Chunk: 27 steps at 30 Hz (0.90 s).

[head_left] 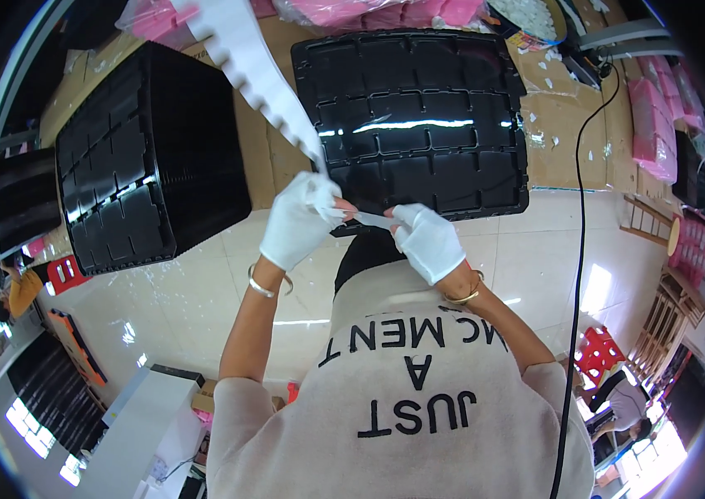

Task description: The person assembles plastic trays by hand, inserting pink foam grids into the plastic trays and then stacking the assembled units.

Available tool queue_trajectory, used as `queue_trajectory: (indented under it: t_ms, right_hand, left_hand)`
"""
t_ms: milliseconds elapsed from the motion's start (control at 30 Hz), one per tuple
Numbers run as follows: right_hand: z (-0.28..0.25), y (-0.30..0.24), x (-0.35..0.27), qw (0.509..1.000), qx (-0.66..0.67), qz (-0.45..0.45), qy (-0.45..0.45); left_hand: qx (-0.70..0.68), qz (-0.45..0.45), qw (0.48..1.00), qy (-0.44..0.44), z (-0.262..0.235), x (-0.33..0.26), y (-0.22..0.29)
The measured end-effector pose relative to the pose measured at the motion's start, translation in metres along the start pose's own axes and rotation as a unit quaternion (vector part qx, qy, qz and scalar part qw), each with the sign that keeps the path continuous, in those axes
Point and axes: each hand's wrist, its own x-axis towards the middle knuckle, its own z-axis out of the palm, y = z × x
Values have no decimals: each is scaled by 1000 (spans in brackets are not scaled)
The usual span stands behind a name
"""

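Observation:
My left hand, in a white glove, is closed on the lower end of a long white strip with a notched edge. The strip runs up past the far edge of the picture. Also gloved in white, my right hand pinches a thin pale piece that spans the gap between both hands; whether it is part of the strip I cannot tell. Just beyond my hands lies a black molded plastic tray sheet on cardboard.
To the left stands a tall stack of black trays. Pink plastic-wrapped bundles and a tub of white bits line the far side. A black cable hangs at right. Other people are in the distance.

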Motion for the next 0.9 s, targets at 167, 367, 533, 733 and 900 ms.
queue_trajectory:
  t_ms: [167, 367, 533, 733, 900]
  right_hand:
    - [-28, -2, 1, 979, -44, -157, 119]
    - [-48, -9, -6, 993, 118, -26, -18]
    - [-52, 19, -15, 985, 51, -165, 28]
    - [-80, 40, -33, 959, 17, -280, 32]
    - [-173, 97, -4, 961, -164, -220, -27]
  left_hand:
    - [-181, -173, 968, 13, 17, -13, 33]
    - [-230, -178, 956, 31, 53, -29, 54]
    - [-282, -214, 925, 142, 86, -46, 85]
    - [-276, -210, 903, 255, 129, -65, 71]
    - [-174, -234, 899, 327, 156, -94, 37]
